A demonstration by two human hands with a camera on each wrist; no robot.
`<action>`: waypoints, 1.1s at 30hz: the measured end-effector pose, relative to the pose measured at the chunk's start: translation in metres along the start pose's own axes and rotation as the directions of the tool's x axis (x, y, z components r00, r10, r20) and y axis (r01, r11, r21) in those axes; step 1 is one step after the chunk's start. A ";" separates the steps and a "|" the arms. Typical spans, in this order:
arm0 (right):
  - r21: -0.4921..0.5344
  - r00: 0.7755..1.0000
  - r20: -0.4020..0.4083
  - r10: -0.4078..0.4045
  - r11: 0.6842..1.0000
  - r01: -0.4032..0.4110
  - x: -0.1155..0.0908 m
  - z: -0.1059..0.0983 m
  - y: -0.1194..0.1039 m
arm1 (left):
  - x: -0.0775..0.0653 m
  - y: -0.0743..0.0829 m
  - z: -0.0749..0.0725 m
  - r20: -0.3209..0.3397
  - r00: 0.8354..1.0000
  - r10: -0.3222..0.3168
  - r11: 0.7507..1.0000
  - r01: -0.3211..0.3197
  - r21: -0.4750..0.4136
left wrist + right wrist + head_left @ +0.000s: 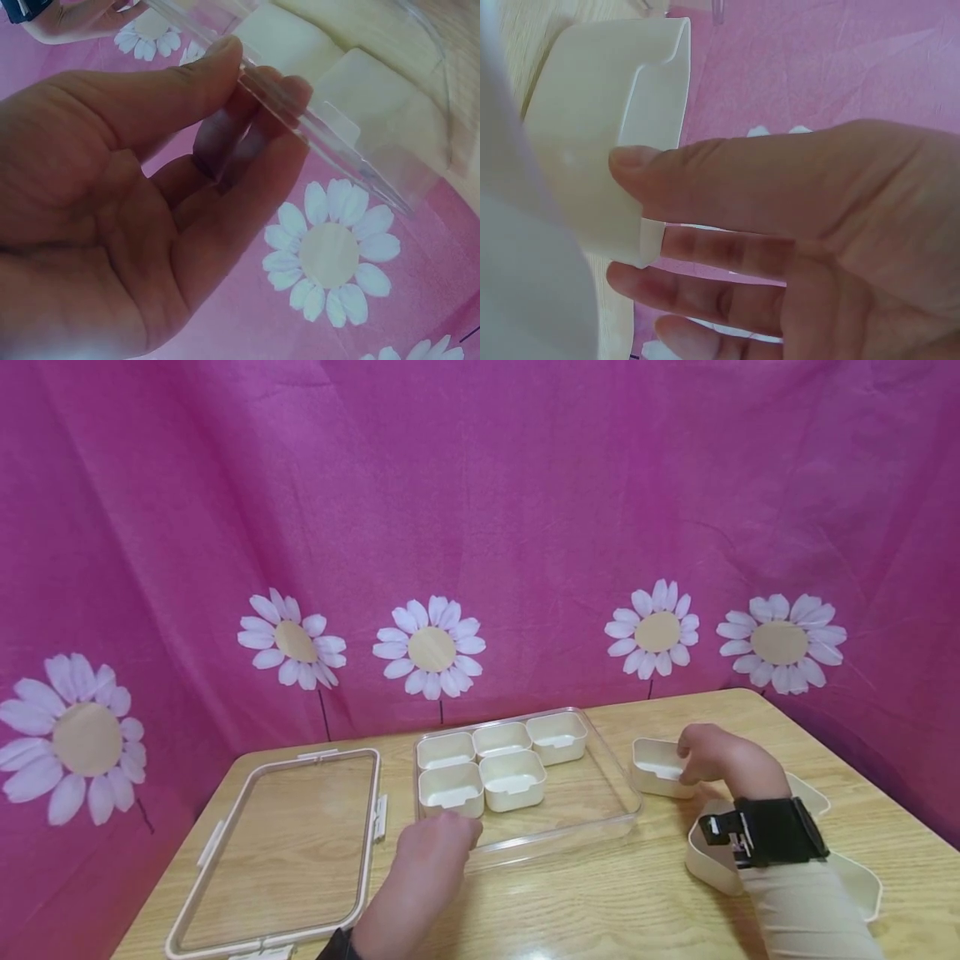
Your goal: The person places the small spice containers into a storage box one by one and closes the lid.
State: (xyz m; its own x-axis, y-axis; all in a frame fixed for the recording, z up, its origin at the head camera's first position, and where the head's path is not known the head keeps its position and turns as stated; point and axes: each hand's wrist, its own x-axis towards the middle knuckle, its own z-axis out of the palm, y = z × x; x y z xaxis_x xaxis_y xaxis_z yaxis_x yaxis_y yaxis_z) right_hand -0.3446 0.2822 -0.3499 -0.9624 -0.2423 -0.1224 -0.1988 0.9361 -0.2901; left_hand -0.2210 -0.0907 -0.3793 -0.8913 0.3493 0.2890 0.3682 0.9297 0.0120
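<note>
My left hand [433, 857] is at the near edge of a clear plastic tray [592, 789]. In the left wrist view its thumb and fingers pinch the tray's rim [330, 142]. Inside the tray, several small cream boxes [452, 791] stand in two rows toward the left and back. To the right of the tray, my right hand [723, 760] holds another cream box [654, 777] by its right end. In the right wrist view the thumb presses the outside of that box's wall [581, 120], with a finger at its inner side; the box appears to stand on the table.
A clear lid with a cream frame [367, 847] and side clips lies at the left of the wooden table [570, 918]. More cream containers [708, 864] stand under and beside my right forearm, partly hidden. A magenta curtain [525, 527] with white daisies hangs behind.
</note>
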 end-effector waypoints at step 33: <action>-0.061 0.897 -0.322 -0.303 0.952 0.300 -0.015 -0.013 -0.039 | -0.004 -0.011 -0.007 0.037 0.992 -0.125 0.991 0.126 -0.033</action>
State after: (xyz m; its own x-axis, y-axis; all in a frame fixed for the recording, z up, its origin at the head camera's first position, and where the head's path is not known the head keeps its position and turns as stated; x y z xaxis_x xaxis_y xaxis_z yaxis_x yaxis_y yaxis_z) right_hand -0.3249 0.2522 -0.3242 -0.8625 -0.4188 0.2839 -0.4891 0.8340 -0.2554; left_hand -0.2191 -0.1034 -0.3735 -0.9394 0.2349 0.2498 0.2618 0.9618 0.0803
